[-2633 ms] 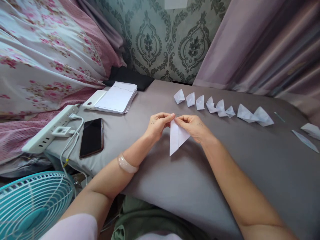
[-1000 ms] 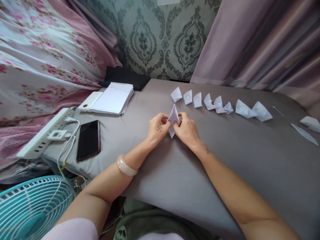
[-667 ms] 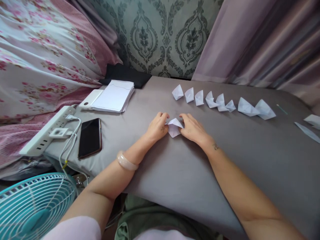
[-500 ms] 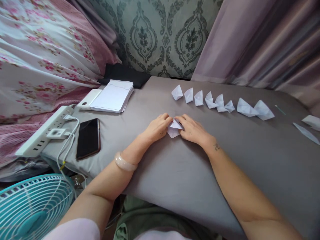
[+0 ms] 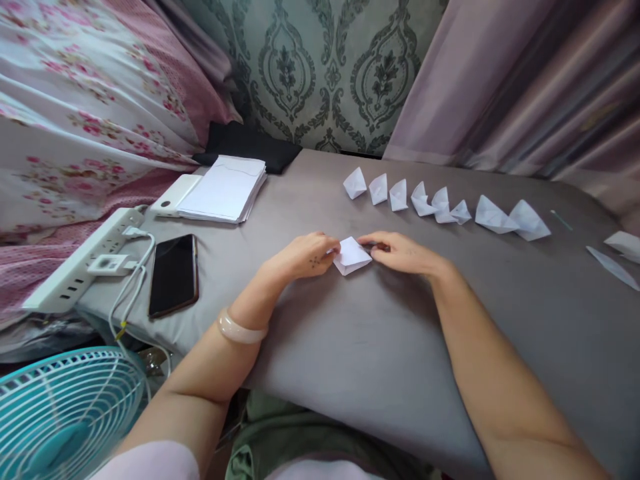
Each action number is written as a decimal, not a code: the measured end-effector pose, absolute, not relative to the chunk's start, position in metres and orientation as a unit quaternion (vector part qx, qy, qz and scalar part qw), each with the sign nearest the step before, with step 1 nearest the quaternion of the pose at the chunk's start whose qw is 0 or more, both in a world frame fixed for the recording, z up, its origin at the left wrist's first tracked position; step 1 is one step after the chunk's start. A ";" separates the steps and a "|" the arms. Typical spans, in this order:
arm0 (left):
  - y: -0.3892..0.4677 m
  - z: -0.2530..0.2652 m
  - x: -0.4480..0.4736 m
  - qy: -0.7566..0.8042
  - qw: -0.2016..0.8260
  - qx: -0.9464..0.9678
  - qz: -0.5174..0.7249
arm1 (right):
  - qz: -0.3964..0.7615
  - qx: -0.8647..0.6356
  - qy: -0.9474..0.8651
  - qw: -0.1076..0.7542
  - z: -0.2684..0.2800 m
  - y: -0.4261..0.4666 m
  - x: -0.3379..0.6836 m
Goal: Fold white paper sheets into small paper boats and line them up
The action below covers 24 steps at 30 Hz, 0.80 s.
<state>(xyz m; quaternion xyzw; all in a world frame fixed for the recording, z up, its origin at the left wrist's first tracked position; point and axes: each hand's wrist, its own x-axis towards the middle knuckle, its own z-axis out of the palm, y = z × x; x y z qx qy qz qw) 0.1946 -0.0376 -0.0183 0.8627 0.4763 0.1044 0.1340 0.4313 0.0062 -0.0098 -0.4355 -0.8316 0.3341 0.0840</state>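
A small piece of white folded paper (image 5: 352, 256), diamond-shaped on top with a loose layer below, is between my hands on the grey-covered surface. My left hand (image 5: 313, 255) is closed on its left corner, the fingertips pinched together. At the upper right edge, my right hand (image 5: 400, 252) has its curled fingers and thumb against the paper, with a small dark gap between them. Beyond my hands, several folded paper boats stand in a row, from a boat (image 5: 355, 183) at the left to a larger boat (image 5: 530, 220) at the right.
A stack of white paper (image 5: 223, 190) leans on a white box (image 5: 175, 195) at the left. Nearer are a phone (image 5: 174, 275), a power strip (image 5: 83, 263) with cables and a turquoise fan (image 5: 70, 413). Paper pieces (image 5: 613, 267) and a thin stick (image 5: 561, 220) lie far right.
The folded paper now shows a flat diamond face instead of a raised triangular flap. My hands have moved apart, the left one leftward and the right one rightward.
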 end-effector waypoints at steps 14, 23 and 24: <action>-0.022 -0.039 0.198 0.473 0.181 0.842 0.185 | 0.197 -0.517 -0.816 0.165 -0.040 -0.006 0.417; -0.023 -0.030 0.194 0.544 0.401 0.690 0.257 | 0.158 -0.586 -0.761 0.230 -0.051 -0.030 0.415; -0.024 -0.029 0.195 0.536 0.436 0.668 0.279 | 0.178 -0.583 -0.752 0.251 -0.050 -0.031 0.415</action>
